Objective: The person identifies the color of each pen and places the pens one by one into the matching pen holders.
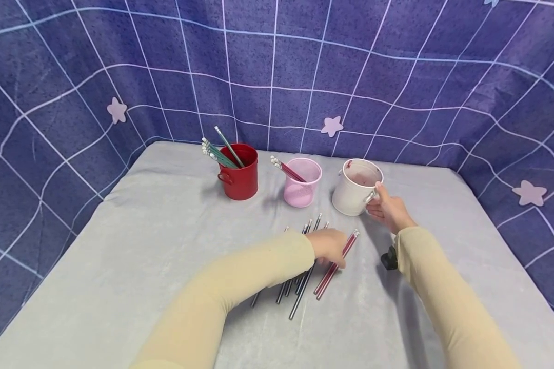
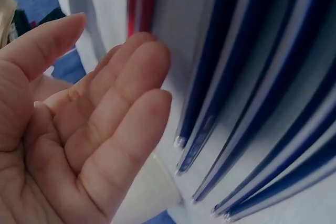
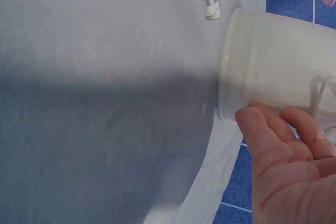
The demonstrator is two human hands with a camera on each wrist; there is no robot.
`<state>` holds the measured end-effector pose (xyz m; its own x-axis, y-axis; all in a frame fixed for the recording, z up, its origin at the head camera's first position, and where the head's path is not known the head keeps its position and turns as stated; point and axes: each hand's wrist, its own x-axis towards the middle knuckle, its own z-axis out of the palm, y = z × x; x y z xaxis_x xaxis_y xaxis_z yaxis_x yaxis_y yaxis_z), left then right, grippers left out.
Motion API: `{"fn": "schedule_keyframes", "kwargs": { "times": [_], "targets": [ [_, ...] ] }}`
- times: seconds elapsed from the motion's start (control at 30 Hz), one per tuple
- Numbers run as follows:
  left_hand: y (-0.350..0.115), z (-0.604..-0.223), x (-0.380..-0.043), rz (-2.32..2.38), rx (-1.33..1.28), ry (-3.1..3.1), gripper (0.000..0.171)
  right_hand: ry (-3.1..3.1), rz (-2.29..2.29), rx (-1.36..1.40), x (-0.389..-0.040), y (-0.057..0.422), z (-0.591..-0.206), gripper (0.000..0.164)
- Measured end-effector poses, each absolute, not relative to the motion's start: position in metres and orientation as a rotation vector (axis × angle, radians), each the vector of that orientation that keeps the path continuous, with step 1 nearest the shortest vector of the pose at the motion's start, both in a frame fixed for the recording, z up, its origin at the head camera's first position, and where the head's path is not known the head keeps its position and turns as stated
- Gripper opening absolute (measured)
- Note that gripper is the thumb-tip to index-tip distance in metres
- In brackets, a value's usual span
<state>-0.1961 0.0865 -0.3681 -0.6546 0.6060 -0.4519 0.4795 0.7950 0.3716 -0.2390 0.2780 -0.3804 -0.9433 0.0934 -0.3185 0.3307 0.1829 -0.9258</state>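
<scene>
My left hand [image 1: 328, 243] hovers low over loose pencils, its fingers relaxed and slightly bent. Two dark red pencils [image 1: 326, 281] lie by its fingertips, and several dark blue pencils [image 1: 297, 300] lie partly hidden beneath the hand and sleeve. In the left wrist view the palm [image 2: 52, 166] holds nothing; the blue pencils [image 2: 208, 61] run alongside it. A white metal bucket [image 1: 346, 197] stands at the right. Against its side my right hand [image 1: 392, 210] rests near the small handle, thumb up by the rim; the right wrist view shows fingertips right at the bucket's wall [image 3: 278, 61].
Left of the white bucket is a pink mesh cup [image 1: 297, 196] holding several red pencils [image 1: 290, 171]. Further left stands a red bucket [image 1: 241, 187] with several green pencils [image 1: 223, 158]. A blue grid-patterned curtain [image 1: 277, 77] hangs behind the grey-covered table [image 1: 120, 246].
</scene>
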Motion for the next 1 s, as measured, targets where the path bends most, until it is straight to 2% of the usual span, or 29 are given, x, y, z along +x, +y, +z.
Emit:
{"fn": "schedule_keyframes", "kwargs": {
  "times": [0.5, 1.0],
  "targets": [
    [0.089, -0.379, -0.188, 0.262, 0.863, 2.466, 0.024, 2.240, -1.894, 0.420, -0.239, 0.278, -0.381, 0.086],
    [0.089, -0.388, -0.186, 0.351, 0.729, 2.438, 0.024, 2.217, -1.924, 0.451, -0.239, 0.281, -0.380, 0.084]
  ]
}}
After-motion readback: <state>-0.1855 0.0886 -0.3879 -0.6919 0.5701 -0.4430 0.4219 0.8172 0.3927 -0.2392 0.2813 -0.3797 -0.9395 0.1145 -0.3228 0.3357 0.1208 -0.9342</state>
